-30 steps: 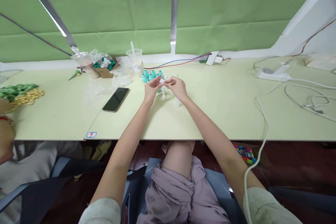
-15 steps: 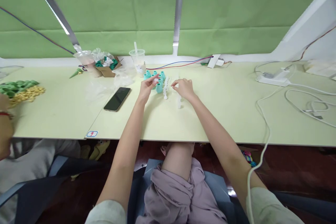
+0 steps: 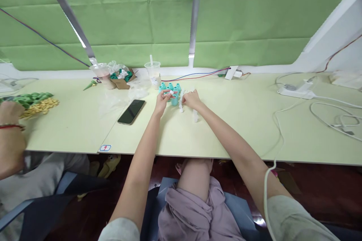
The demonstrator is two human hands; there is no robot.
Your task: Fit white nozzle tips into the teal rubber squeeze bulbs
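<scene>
My left hand (image 3: pixel 162 103) is closed, pinching a small white piece (image 3: pixel 171 92) between thumb and fingertips. Just behind and beside it stand several small turquoise bottle-shaped pieces (image 3: pixel 174 100) in a cluster. My right hand (image 3: pixel 192 99) has its fingers drawn together over a row of small white pieces (image 3: pixel 181 108); what its fingertips hold, if anything, is hidden. Another short row of white, translucent pieces (image 3: pixel 195 116) lies below the right wrist.
A phone (image 3: pixel 131 112) lies left of my left arm. Behind it are crumpled clear plastic (image 3: pixel 138 89), a plastic cup with a straw (image 3: pixel 153 73) and a small cardboard box (image 3: pixel 122 83). A power strip (image 3: pixel 296 89) with white cables is at right. Another person's hand (image 3: pixel 11 112) is far left.
My right hand has moved left, its fingers now down at the row of white pieces. The left hand stays by the turquoise pieces with its white piece. The whole view has shifted slightly.
</scene>
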